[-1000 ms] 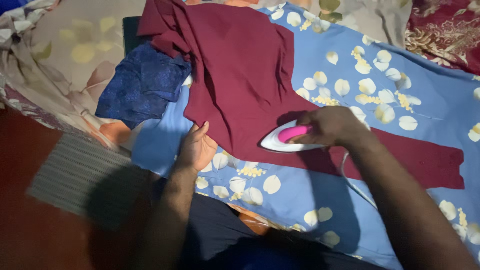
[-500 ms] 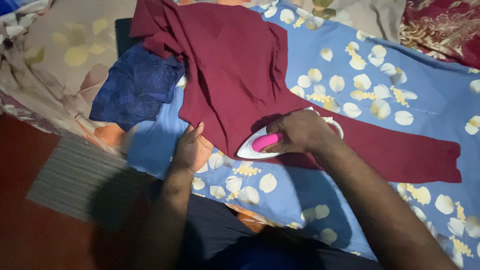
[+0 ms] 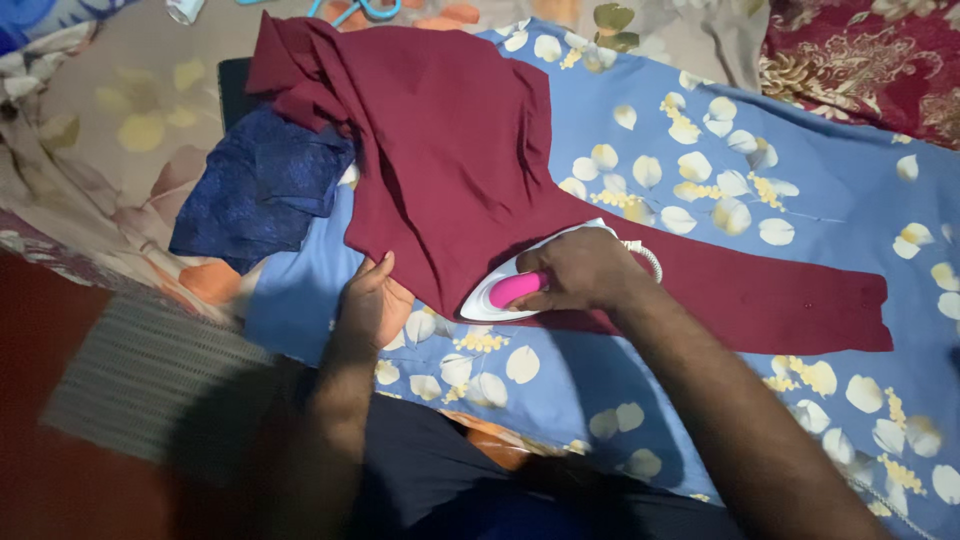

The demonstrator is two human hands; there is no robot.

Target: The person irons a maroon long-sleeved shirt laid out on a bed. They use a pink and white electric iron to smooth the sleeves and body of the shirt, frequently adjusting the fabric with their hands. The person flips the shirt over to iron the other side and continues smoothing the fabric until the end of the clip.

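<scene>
Maroon garment (image 3: pixel 470 170) lay spread on blue floral sheet (image 3: pixel 800 200); right hand (image 3: pixel 585 270) wrapped the pink handle of a white iron (image 3: pixel 505 290) on its lower edge; left hand (image 3: pixel 372 305), at 9 o'clock of the iron, probably pinned the hem flat; navy cloth (image 3: pixel 255 190) at 10 o'clock.

Navy cloth (image 3: pixel 258 190), striped mat (image 3: pixel 150 375)

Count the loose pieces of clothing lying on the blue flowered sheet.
2. The maroon garment spreads across the middle, under the iron; the dark blue cloth lies crumpled at its left edge. More may be hidden underneath.
</scene>
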